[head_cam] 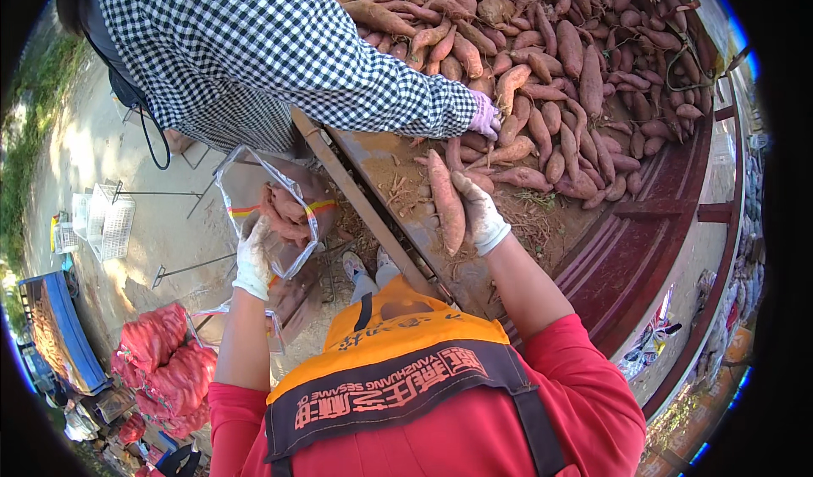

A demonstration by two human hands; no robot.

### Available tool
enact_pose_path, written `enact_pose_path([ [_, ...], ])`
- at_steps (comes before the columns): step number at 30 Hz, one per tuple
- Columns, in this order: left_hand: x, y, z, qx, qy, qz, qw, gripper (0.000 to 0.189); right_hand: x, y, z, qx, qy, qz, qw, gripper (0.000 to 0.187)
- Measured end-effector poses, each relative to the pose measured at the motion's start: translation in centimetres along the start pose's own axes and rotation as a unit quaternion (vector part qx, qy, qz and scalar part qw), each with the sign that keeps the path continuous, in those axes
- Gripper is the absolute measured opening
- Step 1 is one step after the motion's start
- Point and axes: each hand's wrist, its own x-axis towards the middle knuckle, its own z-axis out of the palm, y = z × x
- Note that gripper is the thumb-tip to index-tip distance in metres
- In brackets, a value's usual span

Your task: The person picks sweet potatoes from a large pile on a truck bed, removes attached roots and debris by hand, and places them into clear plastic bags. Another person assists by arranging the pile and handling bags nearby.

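Note:
In a white glove, my right hand (481,215) grips a long sweet potato (446,202) above the soil-covered truck bed (387,159). My left hand (255,254), gloved too, is at the near side of the mouth of a clear plastic bag (297,188). Sweet potatoes (284,216) show inside that bag, close to my left fingers. Whether those fingers hold the rim or a sweet potato is unclear. Beyond my right hand lies a large heap of sweet potatoes (559,70), with loose roots and soil at its front.
A co-worker's purple-gloved hand (485,116) reaches into the heap from the left. A metal bed edge (362,204) runs between bag and truck bed. Dark red side panels (635,242) bound the right. Red mesh sacks (171,362), white crates (111,223) and thin metal stands (197,267) occupy the ground at left.

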Motion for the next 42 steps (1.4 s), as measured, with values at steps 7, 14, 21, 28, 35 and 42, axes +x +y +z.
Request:
enact_pose_path([
  [7, -6.9, -4.2, 11.9, -0.041, -0.205, -0.093, 0.974, 0.074, 0.3, 6.0, 6.0, -0.465, -0.055, -0.052, 0.882, 0.04],
  [14, -5.9, -4.7, 9.5, -0.147, -0.159, -0.188, 0.958, 0.07, 0.3, -8.2, -5.3, -0.844, 0.358, -0.255, 0.306, 0.034],
  [21, -6.2, -3.5, 12.6, -0.236, -0.236, -0.132, 0.933, 0.043, 1.9, -10.8, -9.5, -0.922, 0.322, -0.144, 0.162, 0.054],
  [28, -5.2, -3.2, 10.8, -0.244, -0.18, -0.129, 0.944, 0.049, 0.3, -15.4, -11.2, -0.814, 0.326, -0.359, 0.318, 0.04],
  [35, -5.9, -2.4, 10.1, -0.177, -0.205, -0.082, 0.959, 0.067, -5.0, -20.8, -7.9, -0.258, 0.233, -0.499, 0.794, 0.041],
  [42, -5.8, -1.9, 14.4, -0.1, -0.37, -0.107, 0.917, 0.073, -1.7, -10.7, 0.4, -0.149, 0.076, -0.21, 0.963, 0.034],
])
